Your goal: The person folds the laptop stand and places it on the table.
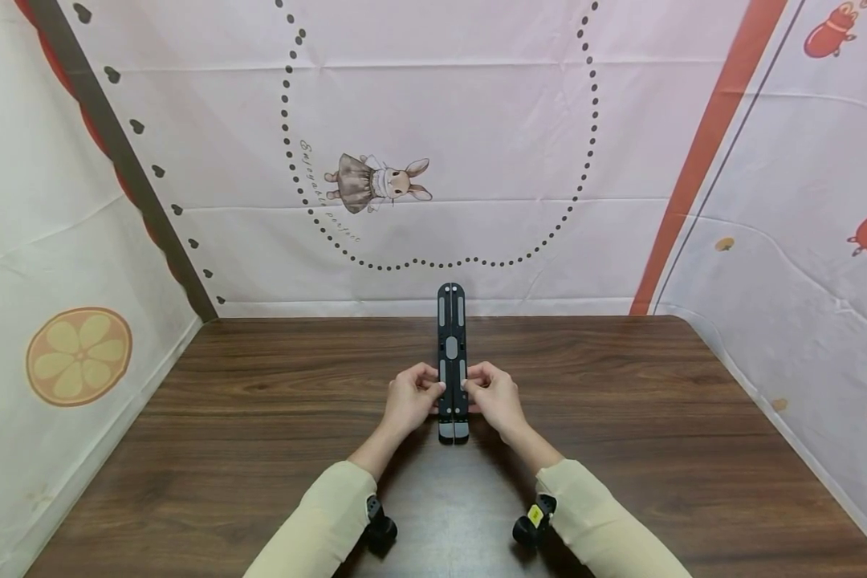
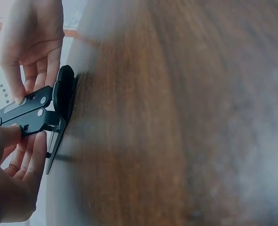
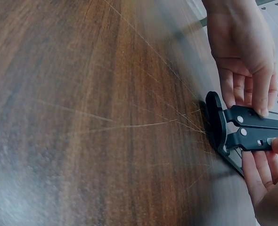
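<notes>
A folded black laptop stand (image 1: 451,321) with grey pads lies lengthwise in front of me, its two rails side by side. My left hand (image 1: 408,401) pinches its left rail, thumb on top and fingers beneath. On the other side my right hand (image 1: 500,401) holds the right rail in the same way. Both wrist views show the near end of the stand (image 2: 33,123), where the upturned lips (image 3: 215,117) sit at the tabletop. A thin dark leg slants below the rails there. The rails slope up away from the table; much of their underside is hidden.
The brown wooden table (image 1: 260,482) spreads around the hands. A white printed cloth (image 1: 477,144) hangs behind it, with more cloth on both sides. Small black wrist cameras (image 1: 381,530) are worn at both sleeves.
</notes>
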`<action>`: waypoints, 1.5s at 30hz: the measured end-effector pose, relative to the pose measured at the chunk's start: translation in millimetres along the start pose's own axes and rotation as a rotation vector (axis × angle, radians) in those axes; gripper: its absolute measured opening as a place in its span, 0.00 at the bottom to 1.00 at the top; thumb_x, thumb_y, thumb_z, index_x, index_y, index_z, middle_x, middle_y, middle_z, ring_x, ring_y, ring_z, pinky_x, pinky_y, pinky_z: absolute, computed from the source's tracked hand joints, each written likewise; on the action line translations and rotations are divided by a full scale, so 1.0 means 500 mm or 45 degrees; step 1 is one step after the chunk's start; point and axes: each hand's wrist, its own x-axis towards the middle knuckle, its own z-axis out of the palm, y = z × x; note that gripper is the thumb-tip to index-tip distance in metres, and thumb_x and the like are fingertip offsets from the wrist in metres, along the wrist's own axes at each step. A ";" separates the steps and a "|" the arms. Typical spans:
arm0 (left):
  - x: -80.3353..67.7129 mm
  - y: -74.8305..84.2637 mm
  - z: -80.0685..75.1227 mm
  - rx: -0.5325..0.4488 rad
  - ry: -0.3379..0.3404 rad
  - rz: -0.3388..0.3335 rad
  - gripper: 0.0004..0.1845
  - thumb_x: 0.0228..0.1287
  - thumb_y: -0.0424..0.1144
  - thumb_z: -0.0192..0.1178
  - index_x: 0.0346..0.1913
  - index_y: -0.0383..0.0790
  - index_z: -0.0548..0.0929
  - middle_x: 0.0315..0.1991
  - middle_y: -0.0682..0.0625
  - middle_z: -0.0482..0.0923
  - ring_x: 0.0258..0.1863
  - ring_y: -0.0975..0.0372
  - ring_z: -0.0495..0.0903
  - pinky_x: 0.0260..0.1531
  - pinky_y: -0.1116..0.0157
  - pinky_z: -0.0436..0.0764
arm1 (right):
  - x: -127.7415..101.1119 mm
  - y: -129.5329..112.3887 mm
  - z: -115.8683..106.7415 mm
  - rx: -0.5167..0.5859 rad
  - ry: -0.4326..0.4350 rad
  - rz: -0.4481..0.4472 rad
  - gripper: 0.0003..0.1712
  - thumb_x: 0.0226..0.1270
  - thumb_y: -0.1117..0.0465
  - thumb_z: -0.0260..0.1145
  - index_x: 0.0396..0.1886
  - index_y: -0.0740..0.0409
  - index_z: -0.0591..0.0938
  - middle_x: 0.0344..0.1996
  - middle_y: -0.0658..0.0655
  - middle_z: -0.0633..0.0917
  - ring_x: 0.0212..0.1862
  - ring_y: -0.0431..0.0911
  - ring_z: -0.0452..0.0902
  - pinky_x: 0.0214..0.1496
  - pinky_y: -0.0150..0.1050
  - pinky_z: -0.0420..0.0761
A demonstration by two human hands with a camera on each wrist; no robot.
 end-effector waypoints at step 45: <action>-0.038 0.030 -0.003 0.542 0.057 0.142 0.12 0.51 0.37 0.67 0.39 0.40 0.81 0.24 0.55 0.81 0.23 0.67 0.78 0.27 0.67 0.77 | 0.015 -0.017 -0.017 -0.070 -0.155 0.110 0.07 0.61 0.68 0.60 0.39 0.62 0.76 0.30 0.58 0.81 0.29 0.45 0.79 0.33 0.43 0.82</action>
